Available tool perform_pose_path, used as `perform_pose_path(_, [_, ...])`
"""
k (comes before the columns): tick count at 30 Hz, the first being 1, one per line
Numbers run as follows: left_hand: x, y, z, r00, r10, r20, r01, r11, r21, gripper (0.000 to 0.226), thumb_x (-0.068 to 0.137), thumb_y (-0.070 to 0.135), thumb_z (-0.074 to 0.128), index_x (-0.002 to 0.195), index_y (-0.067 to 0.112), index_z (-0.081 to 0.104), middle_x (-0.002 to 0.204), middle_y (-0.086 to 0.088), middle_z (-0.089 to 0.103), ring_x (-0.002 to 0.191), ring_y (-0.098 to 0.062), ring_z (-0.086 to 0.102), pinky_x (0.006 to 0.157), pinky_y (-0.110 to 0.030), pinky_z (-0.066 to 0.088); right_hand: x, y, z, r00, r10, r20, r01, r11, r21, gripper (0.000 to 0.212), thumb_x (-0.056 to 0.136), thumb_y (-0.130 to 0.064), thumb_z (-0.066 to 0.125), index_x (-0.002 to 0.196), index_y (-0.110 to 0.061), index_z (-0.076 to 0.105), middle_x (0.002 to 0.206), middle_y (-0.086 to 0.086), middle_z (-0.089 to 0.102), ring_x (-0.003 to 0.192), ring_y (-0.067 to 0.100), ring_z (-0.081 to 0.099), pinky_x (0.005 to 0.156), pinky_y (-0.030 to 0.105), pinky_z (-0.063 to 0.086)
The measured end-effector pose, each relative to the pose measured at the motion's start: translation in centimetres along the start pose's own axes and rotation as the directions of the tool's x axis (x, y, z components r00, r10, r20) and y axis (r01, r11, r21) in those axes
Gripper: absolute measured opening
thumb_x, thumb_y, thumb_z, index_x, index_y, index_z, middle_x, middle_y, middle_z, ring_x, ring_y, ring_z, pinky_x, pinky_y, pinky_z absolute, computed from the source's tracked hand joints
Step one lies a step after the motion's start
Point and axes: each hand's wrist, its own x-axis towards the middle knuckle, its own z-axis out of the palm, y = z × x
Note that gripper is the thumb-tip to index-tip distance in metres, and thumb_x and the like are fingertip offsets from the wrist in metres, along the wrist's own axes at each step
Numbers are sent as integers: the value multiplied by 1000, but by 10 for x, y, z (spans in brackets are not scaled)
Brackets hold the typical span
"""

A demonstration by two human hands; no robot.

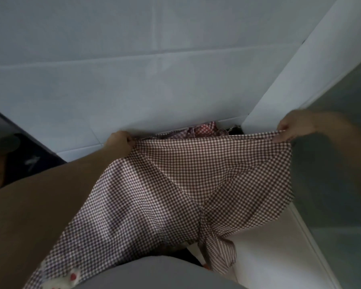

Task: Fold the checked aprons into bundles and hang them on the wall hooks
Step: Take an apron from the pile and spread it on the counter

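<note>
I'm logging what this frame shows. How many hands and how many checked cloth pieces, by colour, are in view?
Hands: 2, left hand and right hand, each pinching the brown checked apron's top edge
Brown checked apron: 1
Red checked cloth behind it, mostly hidden: 1
Total: 4

White tiled wall fills the upper view, a white pillar slanting along its right edge, grey floor at right, dark glossy surface at far left, pale white ledge at lower right.
</note>
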Motion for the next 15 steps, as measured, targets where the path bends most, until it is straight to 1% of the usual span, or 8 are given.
perform_pose_path(1, [1,0,0,1000,1,-5,-1,1000,-5,18,94,22,61,105,10,71,112,-15,67,104,-33,61,87,-35,47,5,-2,-1,991,-15,-135,-10,983,-184,46,77,-61,71,85,-16,72,95,10,71,86,23,63,75,30,47])
perform_pose_path(2, [2,1,-1,1000,1,-7,-1,1000,-7,18,94,23,61,105,11,71,113,-15,67,105,-33,61,87,-35,47,10,-5,-1,964,-24,-266,-45,967,-250,48,83,-60,68,90,-13,73,97,13,70,87,29,63,75,32,47])
perform_pose_path(4, [3,4,0,1000,-5,-14,5,1000,-4,19,95,24,60,107,12,69,114,-16,66,105,-34,60,88,-37,47,17,-15,4,870,3,-494,-121,971,-208,47,90,-51,65,92,-4,71,87,18,66,78,34,61,69,34,48])
perform_pose_path(6, [2,4,2,999,-21,-33,21,1000,19,22,96,27,58,109,12,68,115,-17,66,106,-35,60,88,-39,47,25,-27,14,785,40,-618,-148,981,-125,42,97,-40,59,90,0,68,76,18,60,69,33,57,63,33,44])
perform_pose_path(8, [0,3,6,998,-25,-60,28,999,43,25,98,29,55,113,13,66,116,-17,66,106,-35,60,87,-39,47,31,-37,23,744,102,-660,-148,989,-14,35,99,-29,56,96,3,69,84,22,64,76,38,61,66,35,45])
perform_pose_path(10, [-1,1,11,997,-24,-78,27,999,36,27,98,28,53,118,14,66,118,-16,66,107,-36,61,88,-39,47,33,-45,32,701,155,-697,-157,986,61,28,97,-18,54,107,5,68,101,27,64,93,43,61,79,42,50])
perform_pose_path(12, [-1,0,17,995,-39,-89,40,999,4,29,98,27,52,120,15,66,119,-16,67,107,-36,61,90,-40,49,31,-60,49,624,173,-762,-191,979,66,30,91,-14,58,115,3,64,118,28,56,109,45,54,94,50,43])
perform_pose_path(15, [-1,4,26,991,-52,-124,51,999,-16,32,99,28,49,123,15,65,119,-19,67,107,-38,62,91,-43,51,21,-102,97,617,-27,-787,-17,999,-48,27,85,-19,62,109,-7,62,117,19,55,105,40,54,89,48,44])
